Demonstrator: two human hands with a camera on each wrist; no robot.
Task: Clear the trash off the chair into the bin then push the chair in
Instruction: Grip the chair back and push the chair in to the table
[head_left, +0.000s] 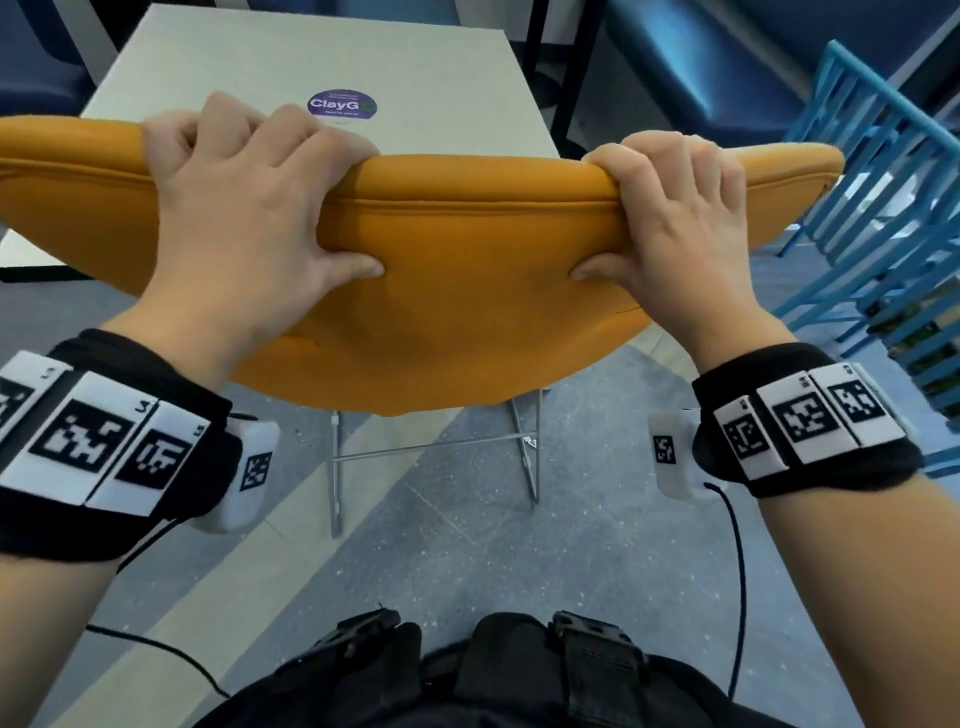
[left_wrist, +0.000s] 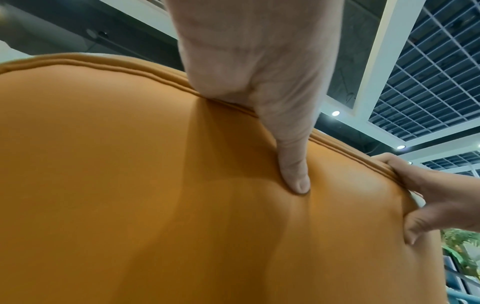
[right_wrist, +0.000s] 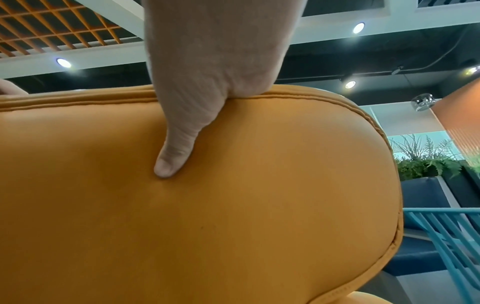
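Note:
An orange padded chair (head_left: 467, 322) stands in front of me with its back towards me, against a pale table (head_left: 291, 57). My left hand (head_left: 249, 208) grips the top edge of the backrest (left_wrist: 130, 185), fingers curled over the far side and thumb pressed into the padding. Further right on the same edge my right hand (head_left: 670, 218) grips the backrest (right_wrist: 259, 185) in the same way. The chair's seat is hidden behind the backrest. No trash and no bin are in view.
The table carries a round purple sticker (head_left: 342, 105). A blue slatted chair (head_left: 883, 208) stands at the right and dark blue seating (head_left: 727, 62) behind. Thin metal chair legs (head_left: 337, 467) rest on grey floor (head_left: 571, 545). Cables hang from my wrists.

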